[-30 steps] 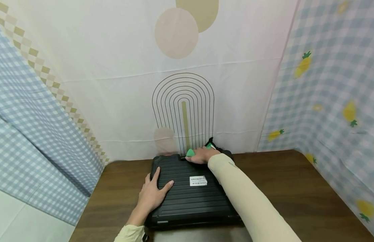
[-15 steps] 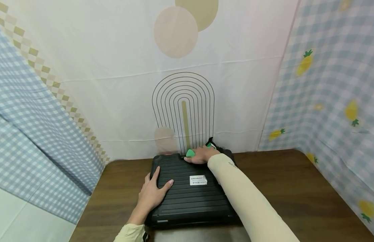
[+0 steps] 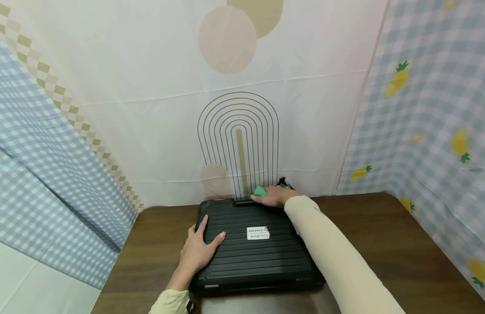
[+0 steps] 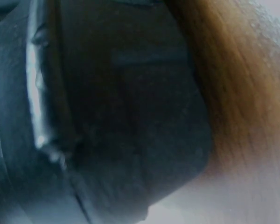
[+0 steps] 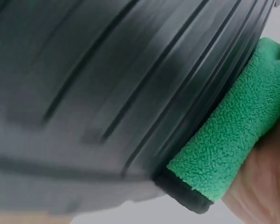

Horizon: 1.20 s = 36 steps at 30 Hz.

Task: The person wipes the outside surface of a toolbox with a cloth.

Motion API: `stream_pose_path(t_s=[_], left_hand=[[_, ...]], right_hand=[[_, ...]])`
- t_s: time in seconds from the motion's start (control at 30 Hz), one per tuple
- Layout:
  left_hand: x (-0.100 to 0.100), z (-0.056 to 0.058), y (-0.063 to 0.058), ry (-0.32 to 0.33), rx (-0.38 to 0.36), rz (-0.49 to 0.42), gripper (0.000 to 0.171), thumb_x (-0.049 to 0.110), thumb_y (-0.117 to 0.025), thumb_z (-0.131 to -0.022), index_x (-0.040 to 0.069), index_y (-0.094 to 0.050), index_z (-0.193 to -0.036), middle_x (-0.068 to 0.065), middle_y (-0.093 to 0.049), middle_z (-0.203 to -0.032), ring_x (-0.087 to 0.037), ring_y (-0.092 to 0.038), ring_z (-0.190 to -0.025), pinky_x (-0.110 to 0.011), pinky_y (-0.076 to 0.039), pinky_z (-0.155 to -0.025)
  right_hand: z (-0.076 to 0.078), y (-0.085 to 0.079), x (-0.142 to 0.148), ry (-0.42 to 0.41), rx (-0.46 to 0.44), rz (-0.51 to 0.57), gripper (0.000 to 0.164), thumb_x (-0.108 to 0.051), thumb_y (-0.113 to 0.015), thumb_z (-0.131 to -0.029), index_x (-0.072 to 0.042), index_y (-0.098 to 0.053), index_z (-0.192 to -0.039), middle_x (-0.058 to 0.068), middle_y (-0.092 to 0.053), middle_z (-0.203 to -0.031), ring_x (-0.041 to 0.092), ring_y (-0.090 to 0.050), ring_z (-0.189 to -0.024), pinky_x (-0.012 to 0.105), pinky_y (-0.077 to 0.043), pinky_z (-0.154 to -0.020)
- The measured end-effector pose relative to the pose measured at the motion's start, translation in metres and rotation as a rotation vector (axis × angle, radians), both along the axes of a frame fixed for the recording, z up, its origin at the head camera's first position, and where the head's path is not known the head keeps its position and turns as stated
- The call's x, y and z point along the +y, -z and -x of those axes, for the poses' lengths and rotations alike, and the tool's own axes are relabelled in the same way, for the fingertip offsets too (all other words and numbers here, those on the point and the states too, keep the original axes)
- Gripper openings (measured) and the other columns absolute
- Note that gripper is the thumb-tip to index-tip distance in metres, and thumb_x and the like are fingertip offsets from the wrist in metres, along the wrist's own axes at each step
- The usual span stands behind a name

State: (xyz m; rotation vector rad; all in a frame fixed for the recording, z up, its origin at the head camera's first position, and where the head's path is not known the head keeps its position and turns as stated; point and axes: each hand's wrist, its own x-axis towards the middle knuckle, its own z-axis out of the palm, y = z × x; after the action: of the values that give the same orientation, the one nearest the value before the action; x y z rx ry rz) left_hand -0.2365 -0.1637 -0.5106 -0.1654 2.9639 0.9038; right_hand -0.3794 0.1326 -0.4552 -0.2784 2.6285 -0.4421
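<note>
A black hard-shell case (image 3: 234, 253) with a ribbed top lies flat on the wooden table. My left hand (image 3: 197, 250) rests on its left edge, thumb and index finger laid straight on the ribbed top; the other fingers are partly hidden down the side. At the far edge, my right hand (image 3: 271, 195) holds a green fluffy cloth (image 3: 260, 191) against the case. The right wrist view shows this cloth bunched in the palm, its black trim touching the case's side. In the left wrist view, only the dark case edge (image 4: 163, 112) fills the frame, with no fingers visible.
A white label (image 3: 258, 233) is stuck on the case top. The brown table (image 3: 368, 244) extends to both sides. A white patterned curtain (image 3: 168, 144) hangs just behind the case, with checked cloths (image 3: 419, 96) at left and right.
My right hand has slid to the right along the case's far edge, taking the green cloth with it. The left hand keeps its place on the left edge.
</note>
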Motion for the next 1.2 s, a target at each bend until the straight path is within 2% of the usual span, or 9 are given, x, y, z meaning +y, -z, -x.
stream_pose_path(t_s=[0.23, 0.4, 0.57, 0.63, 0.73, 0.83, 1.0, 1.1, 1.2], left_hand=[[-0.001, 0.001, -0.001, 0.006, 0.005, -0.011, 0.093, 0.073, -0.061, -0.097, 0.031, -0.026, -0.172, -0.033, -0.035, -0.166, -0.065, -0.060, -0.125, -0.079, -0.047, -0.098], [-0.003, 0.001, 0.000, 0.014, 0.003, -0.025, 0.093, 0.075, -0.060, -0.097, 0.031, -0.026, -0.172, -0.035, -0.036, -0.165, -0.068, -0.055, -0.127, -0.080, -0.045, -0.099], [-0.006, -0.002, -0.002, 0.003, -0.005, -0.027, 0.094, 0.075, -0.061, -0.096, 0.031, -0.027, -0.172, -0.036, -0.037, -0.164, -0.070, -0.057, -0.121, -0.080, -0.047, -0.094], [-0.006, -0.003, -0.003, 0.001, -0.007, -0.027, 0.094, 0.075, -0.061, -0.096, 0.031, -0.027, -0.172, -0.036, -0.037, -0.164, -0.070, -0.058, -0.120, -0.080, -0.048, -0.093], [-0.003, -0.001, -0.002, 0.008, -0.006, -0.029, 0.095, 0.078, -0.060, -0.096, 0.032, -0.026, -0.172, -0.036, -0.037, -0.163, -0.070, -0.058, -0.119, -0.080, -0.047, -0.092], [-0.001, 0.000, -0.001, 0.014, -0.006, -0.032, 0.096, 0.079, -0.059, -0.095, 0.033, -0.026, -0.172, -0.036, -0.036, -0.164, -0.071, -0.057, -0.121, -0.081, -0.046, -0.093], [-0.001, 0.000, 0.002, 0.008, -0.010, -0.039, 0.096, 0.078, -0.059, -0.095, 0.032, -0.026, -0.172, -0.036, -0.036, -0.164, -0.071, -0.054, -0.126, -0.082, -0.044, -0.097], [0.000, 0.000, 0.001, 0.006, -0.008, -0.042, 0.096, 0.078, -0.059, -0.095, 0.031, -0.026, -0.172, -0.036, -0.037, -0.164, -0.071, -0.054, -0.127, -0.082, -0.044, -0.098], [0.002, 0.001, 0.001, 0.006, -0.007, -0.048, 0.095, 0.077, -0.060, -0.096, 0.031, -0.026, -0.172, -0.036, -0.037, -0.164, -0.071, -0.055, -0.125, -0.082, -0.045, -0.097]], right_hand=[[0.009, 0.007, 0.038, 0.020, -0.034, 0.085, 0.096, -0.079, -0.027, -0.105, -0.009, -0.031, -0.170, 0.023, -0.034, -0.173, 0.047, -0.036, -0.159, 0.064, -0.033, -0.128], [0.006, 0.011, 0.058, 0.128, -0.102, 0.225, 0.104, -0.083, -0.024, -0.103, -0.005, -0.017, -0.172, 0.027, -0.015, -0.178, 0.051, -0.020, -0.164, 0.067, -0.025, -0.130], [-0.005, 0.014, 0.072, 0.214, -0.141, 0.381, 0.104, -0.081, -0.017, -0.104, -0.005, -0.002, -0.173, 0.028, -0.002, -0.179, 0.053, -0.010, -0.165, 0.071, -0.018, -0.131], [-0.010, 0.013, 0.076, 0.231, -0.155, 0.409, 0.098, -0.077, -0.012, -0.106, -0.007, 0.000, -0.173, 0.028, 0.000, -0.179, 0.053, -0.008, -0.165, 0.071, -0.015, -0.131], [-0.011, 0.016, 0.081, 0.240, -0.159, 0.425, 0.098, -0.078, -0.007, -0.105, -0.008, 0.002, -0.173, 0.028, 0.000, -0.179, 0.053, -0.009, -0.165, 0.071, -0.014, -0.131], [-0.012, 0.020, 0.085, 0.230, -0.105, 0.441, 0.100, -0.079, -0.007, -0.104, -0.006, -0.004, -0.173, 0.030, -0.007, -0.178, 0.053, -0.016, -0.163, 0.071, -0.019, -0.130], [-0.025, 0.030, 0.087, 0.204, 0.004, 0.483, 0.099, -0.077, -0.010, -0.106, -0.003, -0.014, -0.172, 0.030, -0.016, -0.176, 0.054, -0.022, -0.162, 0.071, -0.024, -0.129], [-0.039, 0.034, 0.090, 0.242, -0.021, 0.516, 0.096, -0.075, -0.010, -0.108, -0.004, -0.004, -0.172, 0.030, -0.007, -0.178, 0.055, -0.016, -0.163, 0.072, -0.022, -0.129], [-0.056, 0.037, 0.095, 0.280, -0.058, 0.542, 0.094, -0.075, -0.006, -0.107, -0.009, 0.012, -0.172, 0.026, 0.010, -0.179, 0.054, -0.001, -0.165, 0.076, -0.012, -0.129]])
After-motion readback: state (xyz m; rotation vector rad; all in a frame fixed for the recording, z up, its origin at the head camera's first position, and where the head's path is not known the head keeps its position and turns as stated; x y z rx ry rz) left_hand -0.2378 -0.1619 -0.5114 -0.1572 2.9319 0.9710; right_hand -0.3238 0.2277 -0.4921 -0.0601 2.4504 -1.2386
